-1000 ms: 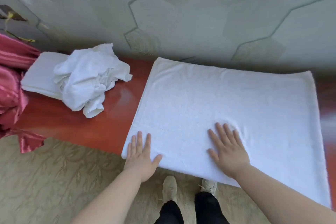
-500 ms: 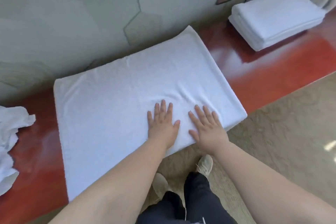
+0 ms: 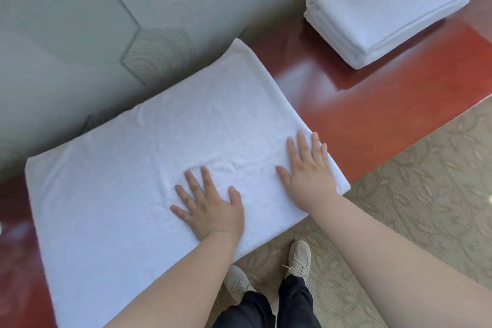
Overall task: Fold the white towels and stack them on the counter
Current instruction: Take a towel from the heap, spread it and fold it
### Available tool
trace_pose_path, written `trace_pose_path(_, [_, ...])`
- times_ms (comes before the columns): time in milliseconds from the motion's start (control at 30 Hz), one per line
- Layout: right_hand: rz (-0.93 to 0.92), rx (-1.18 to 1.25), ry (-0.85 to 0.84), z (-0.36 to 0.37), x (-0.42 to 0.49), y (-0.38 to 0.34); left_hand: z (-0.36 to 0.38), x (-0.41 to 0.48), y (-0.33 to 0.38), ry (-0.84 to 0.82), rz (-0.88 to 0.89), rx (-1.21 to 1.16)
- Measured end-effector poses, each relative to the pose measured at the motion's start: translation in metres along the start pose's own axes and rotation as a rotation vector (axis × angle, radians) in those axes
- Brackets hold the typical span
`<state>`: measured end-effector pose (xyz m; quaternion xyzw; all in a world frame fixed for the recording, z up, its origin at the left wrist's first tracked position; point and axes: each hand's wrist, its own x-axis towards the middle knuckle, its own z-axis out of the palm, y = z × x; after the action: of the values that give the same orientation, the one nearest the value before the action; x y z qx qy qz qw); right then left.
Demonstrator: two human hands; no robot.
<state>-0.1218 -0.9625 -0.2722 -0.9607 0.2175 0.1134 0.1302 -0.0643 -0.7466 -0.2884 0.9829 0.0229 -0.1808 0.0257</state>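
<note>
A: While both hands lie flat with straight fingers, where's the towel?
B: Under them: left hand near its middle, right hand at its right end. Its long axis runs left-right, so I'd judge the right hand nearer for folding over.
A: Beyond?
B: Red surface, stack far right by the wall, carpet below.

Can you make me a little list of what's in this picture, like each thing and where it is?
big towel: spread flat on the red counter
left hand: flat on the towel, fingers straight
right hand: flat near the towel's right edge
folded towels: stacked on the counter, apart from the big towel
</note>
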Motion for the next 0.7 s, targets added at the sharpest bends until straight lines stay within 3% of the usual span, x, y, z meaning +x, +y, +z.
trace_pose_path(67, [-0.257, 0.008, 0.006, -0.002, 0.022, -0.025, 0.0, 0.001, -0.002, 0.003, -0.005, 0.0])
trace_pose_path(133, [-0.637, -0.059, -0.088, 0.006, 0.031, -0.046, 0.001, 0.0, -0.003, 0.021, 0.001, -0.003])
trace_pose_path(167, [-0.733, -0.103, -0.142, 0.009, 0.035, -0.047, 0.002, 0.0, -0.004, 0.032, 0.003, -0.005])
trace_pose_path(233, [-0.671, -0.135, -0.128, 0.008, 0.055, -0.034, 0.002, 0.001, -0.004, 0.051, 0.009, -0.004])
trace_pose_path(333, [-0.313, -0.127, -0.056, -0.005, 0.09, -0.015, 0.002, 0.004, -0.003, 0.053, 0.023, 0.008])
trace_pose_path(400, [-0.23, -0.131, -0.059, -0.011, 0.107, -0.022, 0.003, 0.003, -0.004, 0.056, 0.029, 0.01])
trace_pose_path(467, [-0.29, -0.101, -0.059, -0.011, 0.113, -0.048, 0.003, 0.002, -0.005, 0.061, 0.037, 0.018])
trace_pose_path(600, [-0.707, -0.108, -0.119, 0.006, 0.1, -0.099, 0.003, 0.001, -0.003, 0.069, 0.038, -0.002])
trace_pose_path(700, [-0.693, -0.102, -0.066, 0.015, 0.114, -0.105, 0.005, 0.002, -0.003, 0.088, 0.062, -0.013])
